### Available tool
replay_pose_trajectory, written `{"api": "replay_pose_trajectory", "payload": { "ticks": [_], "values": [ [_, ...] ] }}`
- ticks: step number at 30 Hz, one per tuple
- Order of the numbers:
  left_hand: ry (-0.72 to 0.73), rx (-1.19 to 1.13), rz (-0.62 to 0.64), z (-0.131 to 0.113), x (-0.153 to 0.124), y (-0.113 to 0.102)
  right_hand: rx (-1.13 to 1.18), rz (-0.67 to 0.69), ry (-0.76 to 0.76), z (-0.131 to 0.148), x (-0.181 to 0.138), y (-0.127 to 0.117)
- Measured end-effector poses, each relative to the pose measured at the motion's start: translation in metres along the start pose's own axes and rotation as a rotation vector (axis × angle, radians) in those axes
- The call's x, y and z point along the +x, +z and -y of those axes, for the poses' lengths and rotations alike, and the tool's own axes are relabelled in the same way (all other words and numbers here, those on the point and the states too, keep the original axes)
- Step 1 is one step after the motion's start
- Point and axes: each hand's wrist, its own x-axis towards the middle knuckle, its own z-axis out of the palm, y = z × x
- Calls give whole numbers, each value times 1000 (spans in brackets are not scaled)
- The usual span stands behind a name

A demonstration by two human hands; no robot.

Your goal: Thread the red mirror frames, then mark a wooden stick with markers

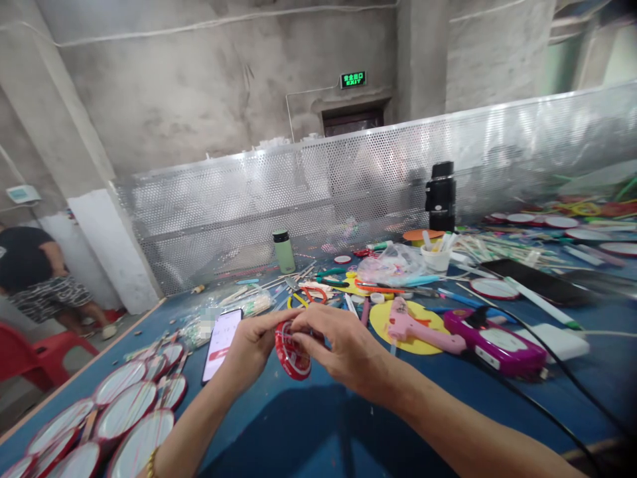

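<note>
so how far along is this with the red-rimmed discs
Done, by the look of it: a batch of red-rimmed discs on sticks lies piled at the left of the blue table. In hand: the left hand and right hand both hold one small red disc above the table. Left: loose sticks and more discs lie spread on the right, near the pink glue gun.
</note>
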Motion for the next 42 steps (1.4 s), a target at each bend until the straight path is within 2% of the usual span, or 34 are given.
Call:
{"api": "replay_pose_trajectory", "payload": {
  "ticks": [7, 16, 27, 33, 37, 42],
  "values": [
    [-9, -48, 5, -1, 1, -2, 47, 25, 45, 2, -1, -1],
    [-58, -74, -47, 1, -1, -9, 19, 173, 128, 1, 3, -17],
    [-38, -71, -49, 1, -1, -8, 22, 136, 118, -3, 1, -11],
    [-15, -51, -88, 4, 0, -11, 112, 13, 97, 8, 3, -16],
    [3, 4, -101, 3, -1, -10, 228, 39, 49, 17, 2, -12],
    [3, 64, -146, 1, -1, -8, 185, 20, 0, 17, -2, -3]
  ]
}}
